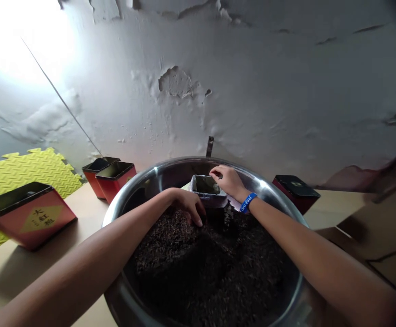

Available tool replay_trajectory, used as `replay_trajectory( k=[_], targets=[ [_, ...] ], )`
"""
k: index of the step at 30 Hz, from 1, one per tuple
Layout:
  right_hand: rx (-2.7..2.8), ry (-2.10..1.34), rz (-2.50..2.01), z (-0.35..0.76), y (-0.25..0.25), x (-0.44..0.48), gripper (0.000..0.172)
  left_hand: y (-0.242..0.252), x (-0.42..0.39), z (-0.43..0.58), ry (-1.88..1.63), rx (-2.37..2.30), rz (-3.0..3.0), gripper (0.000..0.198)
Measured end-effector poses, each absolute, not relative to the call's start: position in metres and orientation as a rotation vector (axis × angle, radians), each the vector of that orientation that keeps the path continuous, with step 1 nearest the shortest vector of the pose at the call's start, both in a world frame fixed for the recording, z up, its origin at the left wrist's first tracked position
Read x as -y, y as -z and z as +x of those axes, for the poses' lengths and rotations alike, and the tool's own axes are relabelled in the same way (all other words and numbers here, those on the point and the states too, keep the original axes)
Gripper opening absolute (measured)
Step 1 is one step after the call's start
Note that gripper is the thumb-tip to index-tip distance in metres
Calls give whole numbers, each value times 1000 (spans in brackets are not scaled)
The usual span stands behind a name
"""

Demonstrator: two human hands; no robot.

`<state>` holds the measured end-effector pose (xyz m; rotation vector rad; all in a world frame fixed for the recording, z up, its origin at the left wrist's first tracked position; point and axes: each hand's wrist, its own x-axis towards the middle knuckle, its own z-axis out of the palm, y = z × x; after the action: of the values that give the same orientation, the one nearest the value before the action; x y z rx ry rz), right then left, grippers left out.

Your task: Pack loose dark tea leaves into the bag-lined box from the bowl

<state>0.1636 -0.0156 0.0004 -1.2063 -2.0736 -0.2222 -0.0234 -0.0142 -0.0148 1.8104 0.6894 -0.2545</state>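
The bowl's steel rim (143, 177) walls in both hands; red tins (116, 179) crowd its far left, table near left lies open.

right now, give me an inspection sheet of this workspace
surface: light wooden table, mostly taken up by the bowl
job's things: big metal bowl heaped with dark loose tea leaves; small lined container standing in the leaves
clutter: red tin at left, two open red tins behind it, dark-lidded tin at right, cardboard
grippers: left hand dug into the leaves; right hand on the container's rim, blue wristband
cables: thin line slanting across the wall
surroundings: peeling white wall, yellow foam mat
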Motion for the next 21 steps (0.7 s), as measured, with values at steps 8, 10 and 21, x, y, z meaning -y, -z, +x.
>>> replay_trajectory(
  k=[8,10,21],
  targets=[
    [1942,203,-1262,174,-5,13,15,-28,30,-19,-323,-697,2087,34],
    [1922,193,-1284,176,-3,11,15,-25,23,-19,-522,-762,2114,35],
    [1956,74,-1428,174,16,0,20,2,-10,-21,-1136,-1094,2230,36]
  ],
)
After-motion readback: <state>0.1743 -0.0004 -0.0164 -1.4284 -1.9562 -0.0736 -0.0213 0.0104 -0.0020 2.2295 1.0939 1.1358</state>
